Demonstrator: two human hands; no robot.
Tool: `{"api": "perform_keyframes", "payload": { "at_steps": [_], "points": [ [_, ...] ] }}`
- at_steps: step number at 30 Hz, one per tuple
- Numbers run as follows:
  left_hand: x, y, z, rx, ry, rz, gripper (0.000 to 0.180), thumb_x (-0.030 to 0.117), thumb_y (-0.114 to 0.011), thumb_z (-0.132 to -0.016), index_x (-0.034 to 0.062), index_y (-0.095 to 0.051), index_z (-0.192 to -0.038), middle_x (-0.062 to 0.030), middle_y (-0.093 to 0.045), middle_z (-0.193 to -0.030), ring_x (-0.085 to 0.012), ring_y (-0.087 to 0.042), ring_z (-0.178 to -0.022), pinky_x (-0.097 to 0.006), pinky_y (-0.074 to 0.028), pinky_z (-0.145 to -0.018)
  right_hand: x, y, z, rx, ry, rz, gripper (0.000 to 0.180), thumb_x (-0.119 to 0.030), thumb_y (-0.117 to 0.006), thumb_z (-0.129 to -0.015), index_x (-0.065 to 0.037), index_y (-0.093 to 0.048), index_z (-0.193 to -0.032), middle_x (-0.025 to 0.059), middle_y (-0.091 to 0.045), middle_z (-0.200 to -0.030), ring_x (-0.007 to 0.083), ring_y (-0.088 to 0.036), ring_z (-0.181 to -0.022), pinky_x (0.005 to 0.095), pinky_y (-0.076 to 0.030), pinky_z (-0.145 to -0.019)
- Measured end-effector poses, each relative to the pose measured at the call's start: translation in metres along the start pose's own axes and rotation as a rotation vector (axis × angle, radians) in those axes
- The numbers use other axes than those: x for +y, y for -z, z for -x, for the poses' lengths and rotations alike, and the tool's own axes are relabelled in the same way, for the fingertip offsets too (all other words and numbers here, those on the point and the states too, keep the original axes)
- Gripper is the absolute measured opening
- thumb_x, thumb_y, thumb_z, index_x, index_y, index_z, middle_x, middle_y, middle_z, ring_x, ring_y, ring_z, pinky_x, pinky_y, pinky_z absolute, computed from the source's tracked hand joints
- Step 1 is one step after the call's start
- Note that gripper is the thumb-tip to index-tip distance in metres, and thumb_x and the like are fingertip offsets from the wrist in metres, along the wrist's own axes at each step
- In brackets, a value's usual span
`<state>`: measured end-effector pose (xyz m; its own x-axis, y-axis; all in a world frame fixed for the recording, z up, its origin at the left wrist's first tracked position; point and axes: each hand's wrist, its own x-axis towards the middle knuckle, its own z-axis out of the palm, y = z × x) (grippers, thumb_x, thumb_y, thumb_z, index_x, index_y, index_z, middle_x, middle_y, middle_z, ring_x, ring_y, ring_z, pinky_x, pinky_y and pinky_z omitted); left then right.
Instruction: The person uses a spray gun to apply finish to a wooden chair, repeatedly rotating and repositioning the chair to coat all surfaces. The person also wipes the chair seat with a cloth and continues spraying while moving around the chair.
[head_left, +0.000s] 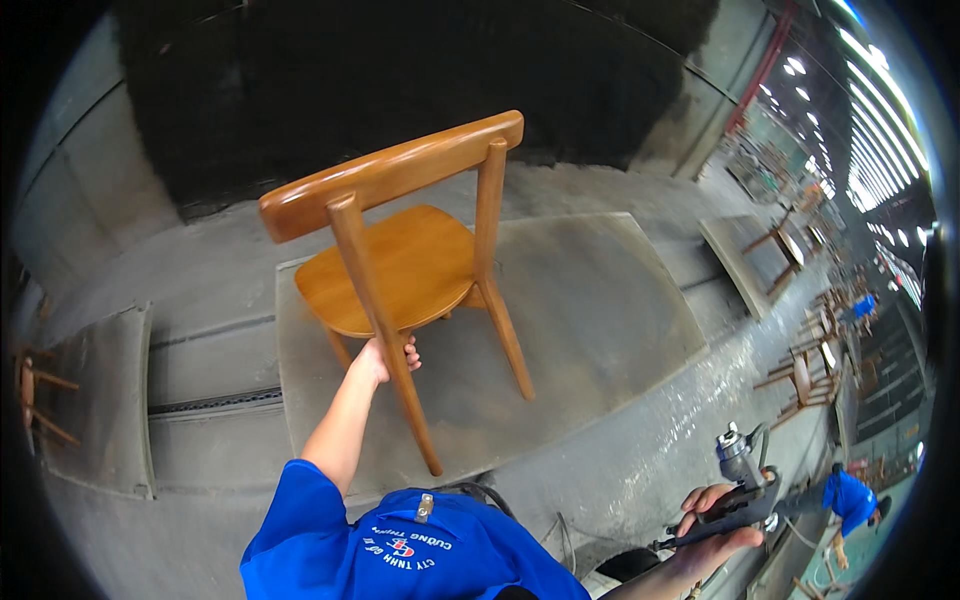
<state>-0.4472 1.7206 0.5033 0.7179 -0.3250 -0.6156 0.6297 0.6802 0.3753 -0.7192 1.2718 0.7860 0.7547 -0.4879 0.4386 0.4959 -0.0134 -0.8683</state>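
Note:
A glossy orange-brown wooden chair (400,262) with a curved backrest is in front of me, its back toward me. My left hand (384,362) is closed under the rear of the seat, beside a back leg; part of its grip is hidden by that leg. The chair stands over a flat grey board (600,300), and whether all its legs touch the board I cannot tell. Low on the right, away from the chair, my right hand (708,540) is wrapped round a spray gun (738,470) with a metal top and a hose.
A chain track (215,402) runs along the floor between boards. Other boards carry chairs at the far left (45,385) and upper right (775,250). A dark-stained wall (400,80) rises behind. On the right are several more chairs (805,375) and a person in blue (850,500).

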Motion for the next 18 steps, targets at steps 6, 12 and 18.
{"api": "perform_keyframes", "payload": {
  "at_steps": [6, 12, 18],
  "points": [
    [0.048, 0.007, -0.006, 0.015, 0.018, -0.017, 0.049, 0.044, -0.041, -0.103, -0.0003, -0.062, -0.102, -0.0096, -0.065, -0.072, -0.0297, -0.069, -0.069, -0.047, -0.056, -0.085, 0.029, -0.021, 0.0, -0.248, -0.015, -0.23, 0.104, -0.082, -0.047, -0.082, -0.014, -0.02, -0.155, 0.0106, -0.056, -0.069, 0.0162, -0.046, -0.04, 0.0329, -0.049, -0.05],
    [0.073, 0.007, -0.008, 0.043, 0.033, 0.016, 0.051, 0.048, -0.04, -0.103, 0.001, -0.061, -0.104, -0.0095, -0.067, -0.075, -0.0303, -0.07, -0.074, -0.049, -0.054, -0.088, 0.052, -0.028, -0.003, -0.126, 0.001, -0.165, 0.11, -0.084, -0.048, -0.079, -0.009, -0.021, -0.155, 0.0106, -0.056, -0.07, 0.0162, -0.048, -0.043, 0.0334, -0.049, -0.056],
    [0.081, -0.001, -0.009, 0.097, -0.034, -0.086, 0.041, 0.041, -0.048, -0.1, 0.0035, -0.063, -0.095, -0.0082, -0.066, -0.074, -0.0281, -0.068, -0.071, -0.048, -0.054, -0.082, 0.077, -0.024, 0.021, -0.4, -0.103, -0.278, 0.108, -0.085, -0.05, -0.076, -0.018, -0.024, -0.157, 0.0105, -0.055, -0.065, 0.0198, -0.05, -0.047, 0.0379, -0.05, -0.056]
  ]
}}
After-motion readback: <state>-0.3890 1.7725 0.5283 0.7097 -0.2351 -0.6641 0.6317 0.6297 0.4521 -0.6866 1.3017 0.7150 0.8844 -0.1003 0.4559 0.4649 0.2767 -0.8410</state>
